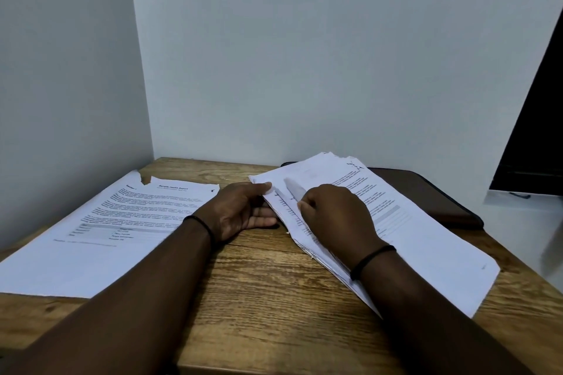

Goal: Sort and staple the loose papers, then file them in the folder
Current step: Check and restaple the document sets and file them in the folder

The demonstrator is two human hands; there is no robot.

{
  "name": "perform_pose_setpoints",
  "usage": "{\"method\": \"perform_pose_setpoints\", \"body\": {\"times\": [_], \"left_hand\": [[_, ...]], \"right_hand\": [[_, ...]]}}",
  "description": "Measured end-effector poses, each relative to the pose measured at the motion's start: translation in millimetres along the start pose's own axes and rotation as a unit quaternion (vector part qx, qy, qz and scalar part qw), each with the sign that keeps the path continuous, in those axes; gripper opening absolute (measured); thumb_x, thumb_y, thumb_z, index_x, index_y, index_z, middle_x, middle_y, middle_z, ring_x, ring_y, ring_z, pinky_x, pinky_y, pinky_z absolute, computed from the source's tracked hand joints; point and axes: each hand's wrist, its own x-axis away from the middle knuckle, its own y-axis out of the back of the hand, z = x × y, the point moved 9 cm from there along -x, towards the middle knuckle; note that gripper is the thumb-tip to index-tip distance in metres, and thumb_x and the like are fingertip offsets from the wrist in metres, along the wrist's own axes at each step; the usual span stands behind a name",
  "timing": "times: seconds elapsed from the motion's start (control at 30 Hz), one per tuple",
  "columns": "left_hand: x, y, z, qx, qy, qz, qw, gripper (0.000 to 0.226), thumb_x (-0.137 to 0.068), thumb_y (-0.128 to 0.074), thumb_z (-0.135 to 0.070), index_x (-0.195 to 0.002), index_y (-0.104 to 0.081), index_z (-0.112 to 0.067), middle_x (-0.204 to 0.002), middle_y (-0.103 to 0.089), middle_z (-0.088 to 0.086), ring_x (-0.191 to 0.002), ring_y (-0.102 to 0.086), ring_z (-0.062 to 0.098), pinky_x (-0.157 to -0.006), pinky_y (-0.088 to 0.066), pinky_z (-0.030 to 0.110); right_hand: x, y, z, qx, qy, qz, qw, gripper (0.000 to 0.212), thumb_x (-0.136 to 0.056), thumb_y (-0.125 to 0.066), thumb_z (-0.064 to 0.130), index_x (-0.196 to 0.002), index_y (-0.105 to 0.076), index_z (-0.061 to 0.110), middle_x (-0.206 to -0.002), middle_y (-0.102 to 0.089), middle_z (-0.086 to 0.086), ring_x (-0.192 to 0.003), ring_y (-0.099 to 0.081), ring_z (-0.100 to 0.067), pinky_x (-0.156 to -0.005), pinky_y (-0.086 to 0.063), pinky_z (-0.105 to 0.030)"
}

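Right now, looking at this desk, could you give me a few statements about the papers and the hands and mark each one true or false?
1. Both hands are on the stack of papers at the right of the wooden table. True: the left hand holds its left edge, thumb on top, and the right hand rests on top.
2. The sheet at the left has an intact top edge. False: a piece is torn out near its top corner.
3. The dark folder lies on top of the stack. False: the stack partly covers it.
4. A dark band is worn on each wrist. True.
5. A stapler sits between the two paper piles. False: none is visible there.
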Motion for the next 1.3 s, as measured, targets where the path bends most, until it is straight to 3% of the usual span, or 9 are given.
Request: {"method": "perform_pose_setpoints", "body": {"times": [0.27,0.37,0.47,0.53,0.63,0.83,0.97,1.1,1.3], "left_hand": [[0.7,1.3,-1.7,-0.020,-0.018,-0.022,0.999,0.035,-0.097,-0.060,-0.021,-0.124,-0.060,0.001,-0.115,-0.069,0.026,-0.086,-0.069,0.032,-0.066,-0.062,0.036],[-0.8,13.5,-8.6,-0.040,-0.082,-0.105,0.990,0.038,-0.092,-0.068,-0.023,-0.120,-0.057,-0.002,-0.110,-0.069,0.029,-0.082,-0.068,0.032,-0.070,-0.058,0.042],[12.6,32.5,-41.9,-0.267,-0.220,-0.279,0.896,0.044,-0.080,-0.078,-0.037,-0.113,-0.055,-0.021,-0.104,-0.064,0.009,-0.092,-0.063,0.022,-0.083,-0.053,0.039],[28.1,20.7,-59.9,-0.337,-0.298,-0.306,0.839,0.024,-0.078,-0.072,-0.050,-0.090,-0.068,-0.029,-0.093,-0.064,-0.005,-0.095,-0.062,0.019,-0.086,-0.050,0.038],[29.2,-3.9,-57.5,-0.329,-0.289,-0.240,0.866,0.045,-0.082,-0.061,-0.063,-0.061,-0.076,-0.026,-0.071,-0.072,-0.006,-0.083,-0.067,0.014,-0.087,-0.050,0.041],[9.9,-25.4,-30.6,-0.289,-0.237,-0.153,0.915,0.062,-0.075,-0.065,-0.071,-0.053,-0.069,-0.013,-0.053,-0.059,0.008,-0.056,-0.054,0.014,-0.067,-0.046,0.039],[7.7,-21.2,-20.9,-0.238,-0.208,-0.136,0.939,0.058,-0.068,-0.072,-0.065,-0.050,-0.062,-0.010,-0.050,-0.050,0.007,-0.056,-0.048,0.020,-0.062,-0.038,0.042],[9.2,-22.4,-22.2,-0.232,-0.187,-0.148,0.943,0.047,-0.078,-0.073,-0.056,-0.073,-0.075,-0.009,-0.067,-0.068,0.008,-0.068,-0.062,0.023,-0.074,-0.054,0.044],[7.3,-23.3,-22.6,-0.256,-0.199,-0.146,0.935,0.068,-0.054,-0.069,-0.081,-0.066,-0.078,-0.015,-0.076,-0.074,0.015,-0.087,-0.069,0.039,-0.087,-0.053,0.055]], "right_hand": [[2.9,6.3,-5.7,-0.107,-0.036,-0.007,0.994,0.021,-0.085,-0.073,0.037,-0.074,-0.069,0.020,-0.077,-0.067,0.007,-0.077,-0.060,-0.007,-0.066,-0.046,-0.029],[3.8,7.7,-16.4,-0.205,-0.060,-0.038,0.976,0.028,-0.077,-0.081,0.043,-0.066,-0.065,0.023,-0.070,-0.065,0.012,-0.072,-0.058,-0.004,-0.061,-0.040,-0.026],[4.6,14.0,-24.0,-0.239,-0.079,-0.093,0.963,0.027,-0.080,-0.080,0.038,-0.068,-0.065,0.020,-0.069,-0.064,0.009,-0.071,-0.057,-0.006,-0.062,-0.041,-0.027],[5.2,16.4,-26.6,-0.239,-0.087,-0.115,0.960,0.023,-0.082,-0.079,0.035,-0.071,-0.065,0.020,-0.069,-0.062,0.010,-0.070,-0.056,-0.005,-0.060,-0.038,-0.023],[5.5,16.8,-27.0,-0.252,-0.082,-0.120,0.957,0.022,-0.080,-0.081,0.031,-0.080,-0.061,0.022,-0.068,-0.057,0.010,-0.068,-0.053,-0.004,-0.059,-0.037,-0.021],[6.1,19.0,-30.3,-0.308,-0.088,-0.117,0.940,0.043,-0.069,-0.090,0.034,-0.078,-0.049,0.023,-0.064,-0.049,0.011,-0.058,-0.047,0.000,-0.052,-0.034,-0.014],[1.7,16.1,-30.6,-0.311,-0.081,-0.097,0.942,0.048,-0.071,-0.086,0.043,-0.063,-0.047,0.018,-0.055,-0.042,0.009,-0.051,-0.038,-0.005,-0.050,-0.028,-0.019],[-1.9,12.1,-35.3,-0.346,-0.091,-0.074,0.931,0.030,-0.080,-0.080,0.038,-0.070,-0.065,0.015,-0.060,-0.062,0.007,-0.058,-0.054,-0.007,-0.059,-0.043,-0.025],[-2.1,9.0,-43.2,-0.328,-0.141,-0.082,0.931,0.020,-0.085,-0.075,0.028,-0.080,-0.063,0.013,-0.070,-0.066,0.002,-0.068,-0.062,-0.015,-0.065,-0.047,-0.029]]}}
